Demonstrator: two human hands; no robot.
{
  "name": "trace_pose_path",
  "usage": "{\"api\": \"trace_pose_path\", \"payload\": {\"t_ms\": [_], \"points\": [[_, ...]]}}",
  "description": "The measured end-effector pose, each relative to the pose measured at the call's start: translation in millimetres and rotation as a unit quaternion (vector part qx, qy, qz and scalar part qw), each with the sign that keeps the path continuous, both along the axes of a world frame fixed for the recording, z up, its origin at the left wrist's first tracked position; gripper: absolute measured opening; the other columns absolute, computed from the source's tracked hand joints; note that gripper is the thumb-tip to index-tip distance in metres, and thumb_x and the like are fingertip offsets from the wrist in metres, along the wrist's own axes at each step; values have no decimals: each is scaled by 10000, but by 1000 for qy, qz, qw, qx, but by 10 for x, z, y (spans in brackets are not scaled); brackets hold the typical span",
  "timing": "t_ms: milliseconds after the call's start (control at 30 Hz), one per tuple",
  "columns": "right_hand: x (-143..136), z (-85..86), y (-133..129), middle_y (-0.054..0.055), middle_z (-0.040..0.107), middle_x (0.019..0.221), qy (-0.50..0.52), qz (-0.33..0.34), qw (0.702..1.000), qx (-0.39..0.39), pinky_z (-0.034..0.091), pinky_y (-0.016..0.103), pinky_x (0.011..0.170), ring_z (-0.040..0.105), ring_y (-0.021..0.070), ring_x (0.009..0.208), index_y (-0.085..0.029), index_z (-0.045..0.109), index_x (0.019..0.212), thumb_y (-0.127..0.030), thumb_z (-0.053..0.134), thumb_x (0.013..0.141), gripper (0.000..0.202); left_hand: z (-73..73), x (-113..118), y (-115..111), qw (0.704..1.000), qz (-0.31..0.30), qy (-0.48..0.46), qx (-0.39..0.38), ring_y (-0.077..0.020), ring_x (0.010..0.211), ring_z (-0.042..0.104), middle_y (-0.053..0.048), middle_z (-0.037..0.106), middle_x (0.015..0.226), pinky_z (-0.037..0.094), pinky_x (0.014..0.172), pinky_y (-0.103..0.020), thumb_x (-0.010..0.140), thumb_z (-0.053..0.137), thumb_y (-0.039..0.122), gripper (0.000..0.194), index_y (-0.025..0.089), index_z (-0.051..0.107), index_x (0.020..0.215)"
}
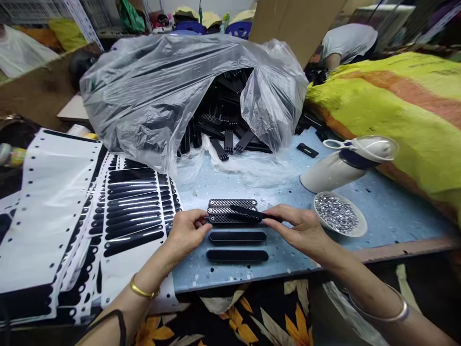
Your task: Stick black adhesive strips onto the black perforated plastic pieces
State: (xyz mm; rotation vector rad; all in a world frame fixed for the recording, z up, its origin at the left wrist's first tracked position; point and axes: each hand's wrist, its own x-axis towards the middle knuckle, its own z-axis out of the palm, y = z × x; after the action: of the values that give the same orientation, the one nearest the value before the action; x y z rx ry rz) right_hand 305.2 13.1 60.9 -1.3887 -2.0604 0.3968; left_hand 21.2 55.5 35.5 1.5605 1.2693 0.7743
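My right hand (298, 226) pinches one end of a thin black strip (248, 211), which slants over several black pieces with a silver lattice pattern (232, 203). At their left end is my left hand (189, 233), its fingers curled and thumb close to the forefinger; whatever they grip is hidden. Closer to me, two smooth black oblong pieces with rounded ends, the upper one (237, 238) and the lower one (237, 255), lie parallel on the blue speckled table (288, 250).
White sheets with black rounded stickers (135, 206) cover the left side. A large plastic bag (144, 91) of black parts (228, 139) stands behind. On the right are a bowl of small shiny pieces (336, 214), a pale jug-like container (324, 170) and a yellow sack (403, 105).
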Motion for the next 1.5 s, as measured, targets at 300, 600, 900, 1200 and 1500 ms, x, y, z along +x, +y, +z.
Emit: {"api": "trace_pose_path", "payload": {"t_ms": [300, 600, 900, 1200, 1500], "points": [[-85, 16, 31, 74, 739, 831, -17, 59, 998, -12, 610, 268, 640, 712, 185, 721, -190, 726, 923, -217, 572, 916, 156, -11, 13, -15, 999, -6, 30, -14, -117, 530, 572, -3, 651, 575, 451, 540, -232, 666, 691, 179, 159, 129, 771, 794], [-235, -25, 118, 82, 745, 842, -35, 80, 996, -11, 610, 263, 636, 710, 182, 730, -182, 744, 926, -250, 566, 936, 191, -4, 35, -14, 1000, -11, -14, -20, -118, 558, 612, -10, 683, 618, 497, 557, -219, 665, 658, 124, 253, 134, 790, 880], [-235, -78, 117, 89, 777, 875, -35, 80, 996, 27, 642, 294, 696, 746, 212, 805, -189, 754, 951, -245, 586, 932, 178, -4, 19, -17, 999, -9, -29, -35, -113, 563, 609, -15, 684, 627, 498, 551, -218, 664, 661, 155, 225, 131, 779, 854], [-285, -60, 142, 78, 781, 831, -55, 86, 993, 57, 640, 308, 691, 748, 218, 770, -196, 754, 927, -219, 578, 929, 177, -17, 21, -22, 999, -10, -38, -37, -113, 564, 614, -21, 690, 640, 515, 558, -224, 678, 670, 170, 216, 129, 775, 863], [-266, -97, 169, 67, 769, 815, -59, 108, 991, 58, 610, 301, 669, 728, 204, 721, -199, 734, 906, -196, 589, 905, 146, -23, 24, -20, 998, -7, -32, -45, -112, 561, 613, -10, 678, 625, 509, 550, -213, 681, 681, 167, 206, 133, 776, 860]]}}
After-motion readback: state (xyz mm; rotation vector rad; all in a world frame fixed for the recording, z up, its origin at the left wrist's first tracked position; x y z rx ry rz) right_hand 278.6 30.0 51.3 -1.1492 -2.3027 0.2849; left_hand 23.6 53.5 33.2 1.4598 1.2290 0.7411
